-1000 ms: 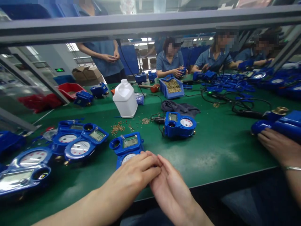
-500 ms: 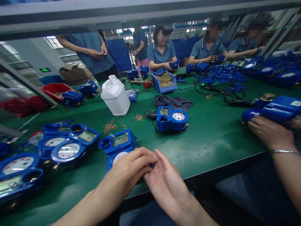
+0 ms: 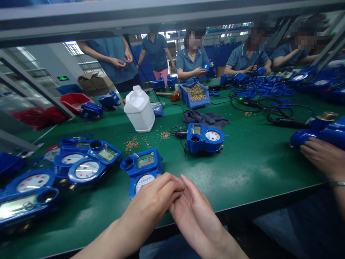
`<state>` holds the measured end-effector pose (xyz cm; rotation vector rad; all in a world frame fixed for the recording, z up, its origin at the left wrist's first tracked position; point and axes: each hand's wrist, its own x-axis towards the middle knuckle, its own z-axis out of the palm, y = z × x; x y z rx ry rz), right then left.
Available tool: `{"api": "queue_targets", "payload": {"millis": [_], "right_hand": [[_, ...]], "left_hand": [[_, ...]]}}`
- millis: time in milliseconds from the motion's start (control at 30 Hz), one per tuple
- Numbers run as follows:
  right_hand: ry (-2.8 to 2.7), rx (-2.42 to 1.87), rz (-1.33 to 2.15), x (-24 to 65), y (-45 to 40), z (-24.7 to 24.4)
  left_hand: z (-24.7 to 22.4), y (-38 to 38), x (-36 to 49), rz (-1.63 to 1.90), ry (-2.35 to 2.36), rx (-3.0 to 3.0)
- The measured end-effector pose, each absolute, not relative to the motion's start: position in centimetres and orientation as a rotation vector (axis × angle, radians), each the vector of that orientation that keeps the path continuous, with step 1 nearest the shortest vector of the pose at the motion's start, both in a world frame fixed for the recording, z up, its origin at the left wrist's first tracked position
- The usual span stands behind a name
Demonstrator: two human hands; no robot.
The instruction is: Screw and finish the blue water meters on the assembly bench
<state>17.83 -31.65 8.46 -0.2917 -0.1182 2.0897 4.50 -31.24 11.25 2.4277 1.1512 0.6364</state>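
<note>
My left hand (image 3: pixel 155 198) and my right hand (image 3: pixel 195 212) meet over the table's front edge. Bent and pressed together, the left fingers reach into the right palm. My right hand is cupped palm up with its thumb along the side; its other fingers are partly hidden. Whatever lies between them is covered. Just behind my left hand is a blue water meter (image 3: pixel 145 163) with a grey display and a white dial, partly hidden by that hand. Further back and right stands another blue water meter (image 3: pixel 205 138), with a black cabled tool (image 3: pixel 180 133) beside it.
Several blue meters (image 3: pixel 86 169) crowd the left. Loose brass screws (image 3: pixel 132 144), a white jug (image 3: pixel 140 111), a dark cloth (image 3: pixel 206 118) and a blue bin of screws (image 3: pixel 195 100) lie behind. At right, a co-worker's hand (image 3: pixel 323 156) holds a meter. A metal beam (image 3: pixel 161 18) crosses overhead.
The view has shifted, so the table things sit slightly further right. My hands stay joined; the small blue bit seen between the fingers earlier is now hidden.
</note>
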Motion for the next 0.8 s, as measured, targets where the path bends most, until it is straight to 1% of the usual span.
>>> {"api": "queue_targets", "payload": {"millis": [67, 133, 233, 367, 600, 800], "right_hand": [[-0.08, -0.406, 2.059, 17.9, -31.2, 7.7], [-0.081, -0.579, 2.001, 18.0, -30.6, 6.4], [-0.132, -0.76, 1.947, 17.9, -29.7, 3.7], [-0.196, -0.786, 2.017, 17.2, -28.9, 1.3], [-0.365, -0.668, 2.17, 15.8, -27.9, 1.8], [-0.483, -0.673, 2.166, 15.1, -27.6, 2.4]], "left_hand": [[11.7, -30.9, 3.5, 0.771, 1.216, 2.477], [11.9, -30.4, 2.1, 0.855, 1.411, 2.54], [11.1, -29.7, 0.5, 0.764, 1.648, 2.609], [9.2, -29.2, -0.2, 0.615, 1.657, 2.648], [8.1, -30.1, -0.7, 0.562, 1.541, 2.792], [8.0, -30.6, -0.8, 0.549, 1.562, 2.817]]}}
